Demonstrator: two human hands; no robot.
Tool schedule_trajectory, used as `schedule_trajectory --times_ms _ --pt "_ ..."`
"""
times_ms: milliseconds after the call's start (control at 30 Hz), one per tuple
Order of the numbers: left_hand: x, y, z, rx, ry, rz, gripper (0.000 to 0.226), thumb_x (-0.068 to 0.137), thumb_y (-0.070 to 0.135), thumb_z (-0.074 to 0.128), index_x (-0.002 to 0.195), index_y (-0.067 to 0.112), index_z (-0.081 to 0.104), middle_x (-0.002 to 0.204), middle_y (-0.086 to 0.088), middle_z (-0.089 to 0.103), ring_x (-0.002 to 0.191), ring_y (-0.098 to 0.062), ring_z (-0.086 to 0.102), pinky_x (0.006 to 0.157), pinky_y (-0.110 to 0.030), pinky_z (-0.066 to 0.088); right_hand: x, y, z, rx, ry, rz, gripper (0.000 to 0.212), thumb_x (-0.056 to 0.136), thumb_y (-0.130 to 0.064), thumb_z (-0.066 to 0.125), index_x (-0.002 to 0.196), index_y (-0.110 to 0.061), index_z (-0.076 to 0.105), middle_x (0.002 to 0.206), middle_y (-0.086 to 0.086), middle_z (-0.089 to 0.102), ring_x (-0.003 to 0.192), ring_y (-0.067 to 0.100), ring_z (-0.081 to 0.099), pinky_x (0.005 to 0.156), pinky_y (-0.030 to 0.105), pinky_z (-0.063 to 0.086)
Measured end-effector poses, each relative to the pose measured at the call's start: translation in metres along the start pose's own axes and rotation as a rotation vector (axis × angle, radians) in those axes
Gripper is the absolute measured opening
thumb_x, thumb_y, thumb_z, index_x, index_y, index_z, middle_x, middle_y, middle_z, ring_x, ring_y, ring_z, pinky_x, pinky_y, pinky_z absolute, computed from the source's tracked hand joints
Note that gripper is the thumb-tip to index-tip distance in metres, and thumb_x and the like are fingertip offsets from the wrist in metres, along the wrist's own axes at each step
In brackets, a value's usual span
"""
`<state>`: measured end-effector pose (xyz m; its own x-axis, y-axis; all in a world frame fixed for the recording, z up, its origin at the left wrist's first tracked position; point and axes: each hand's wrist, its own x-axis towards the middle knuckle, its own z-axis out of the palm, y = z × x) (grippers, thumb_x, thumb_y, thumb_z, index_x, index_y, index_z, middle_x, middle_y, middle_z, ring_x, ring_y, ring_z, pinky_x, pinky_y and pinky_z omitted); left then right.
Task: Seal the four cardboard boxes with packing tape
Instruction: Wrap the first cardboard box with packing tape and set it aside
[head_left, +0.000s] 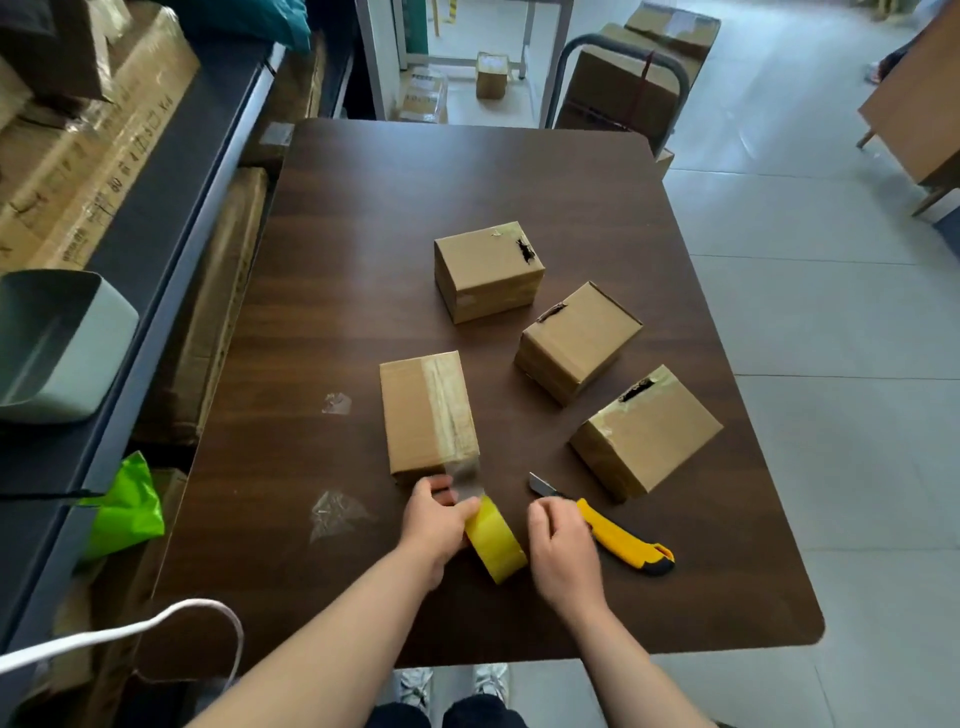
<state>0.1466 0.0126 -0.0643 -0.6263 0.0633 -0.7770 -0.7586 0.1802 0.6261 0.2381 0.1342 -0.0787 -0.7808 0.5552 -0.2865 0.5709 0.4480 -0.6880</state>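
Note:
Four small cardboard boxes stand on the dark wooden table (363, 234). The nearest box (415, 415) has clear tape along its top seam, and the strip runs down its front to a yellow tape roll (496, 543). My left hand (434, 527) grips that roll just in front of the box. Three other boxes lie to the right: a far one (485, 267), a middle one (576, 338) and a near right one (647, 431), each with a torn spot on top. My right hand (561, 551) curls its fingers over the front of a yellow utility knife (626, 543) whose blade is out.
Two crumpled scraps of clear tape (337, 512) stick to the table at left. A green bag (124, 504), a white cable (130, 631) and a grey bin (57, 343) sit off the left edge. Large cartons (78, 156) line the left; a trolley with cartons (618, 78) stands beyond.

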Motion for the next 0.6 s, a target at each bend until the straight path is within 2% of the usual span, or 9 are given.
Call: schedule_trajectory --times_ms 33,100,167,233,300,433,500,600 --pt "0.001 0.002 0.0 -0.019 -0.008 0.004 0.04 0.087 0.003 0.067 0.119 0.018 0.048 0.109 -0.002 0.057 0.096 -0.021 0.06 0.066 -0.034 0.054 0.007 0.008 -0.008 -0.175 0.057 -0.014 0.016 0.096 -0.026 0.052 0.109 -0.02 0.06 0.114 0.001 0.058 0.108 0.021 0.056 0.09 0.036 0.044" --pt "0.004 0.001 -0.002 -0.053 -0.011 0.005 0.043 0.086 -0.001 0.065 0.121 0.019 0.048 0.113 -0.002 0.056 0.102 -0.023 0.059 0.071 -0.036 0.054 0.02 0.024 -0.023 -0.509 -0.009 0.051 0.041 0.094 -0.022 0.053 0.135 -0.022 0.046 0.138 0.001 0.045 0.129 0.023 0.043 0.105 0.037 0.038" --pt "0.006 -0.001 -0.003 -0.054 -0.012 0.011 0.044 0.085 -0.003 0.066 0.119 0.019 0.05 0.114 -0.002 0.058 0.106 -0.023 0.059 0.077 -0.037 0.054 0.028 0.035 -0.032 -0.657 -0.101 0.096 0.053 0.095 -0.018 0.052 0.144 -0.024 0.034 0.143 0.003 0.041 0.132 0.024 0.038 0.11 0.037 0.034" --pt "0.009 -0.003 -0.001 -0.03 -0.008 0.007 0.039 0.083 -0.004 0.068 0.114 0.015 0.054 0.11 -0.003 0.063 0.106 -0.023 0.061 0.09 -0.041 0.052 0.035 0.039 -0.036 -0.685 -0.145 0.071 0.051 0.096 -0.019 0.052 0.144 -0.025 0.035 0.136 0.004 0.046 0.126 0.024 0.042 0.106 0.035 0.037" --pt "0.011 -0.003 0.001 -0.014 0.005 -0.008 0.032 0.082 -0.001 0.069 0.111 0.009 0.06 0.104 -0.004 0.067 0.103 -0.021 0.062 0.098 -0.042 0.049 0.042 0.034 -0.041 -0.579 -0.231 0.023 0.051 0.098 -0.024 0.051 0.146 -0.025 0.035 0.134 0.004 0.047 0.121 0.025 0.047 0.101 0.034 0.04" --pt "0.013 -0.004 0.003 0.026 0.116 0.029 0.016 0.086 0.022 0.07 0.099 0.012 0.069 0.099 -0.005 0.069 0.097 -0.021 0.062 0.089 -0.035 0.048 0.048 -0.001 -0.056 -0.315 -0.387 -0.157 0.048 0.101 -0.029 0.044 0.148 -0.025 0.034 0.122 0.0 0.048 0.111 0.023 0.053 0.092 0.031 0.04" --pt "0.014 -0.005 0.003 0.035 0.132 0.032 0.014 0.086 0.023 0.071 0.095 0.013 0.071 0.097 -0.005 0.07 0.096 -0.021 0.062 0.087 -0.036 0.049 0.048 -0.022 -0.069 -0.367 -0.353 -0.286 0.041 0.101 -0.036 0.041 0.141 -0.029 0.043 0.115 -0.003 0.055 0.109 0.02 0.055 0.09 0.033 0.043" --pt "0.015 -0.002 0.001 0.1 0.129 0.033 0.011 0.086 0.025 0.071 0.093 0.017 0.07 0.096 -0.003 0.068 0.095 -0.02 0.061 0.084 -0.034 0.049 0.046 -0.048 -0.082 -0.602 -0.338 -0.406 0.038 0.099 -0.054 0.033 0.121 -0.033 0.055 0.109 -0.007 0.065 0.103 0.017 0.06 0.081 0.035 0.048"
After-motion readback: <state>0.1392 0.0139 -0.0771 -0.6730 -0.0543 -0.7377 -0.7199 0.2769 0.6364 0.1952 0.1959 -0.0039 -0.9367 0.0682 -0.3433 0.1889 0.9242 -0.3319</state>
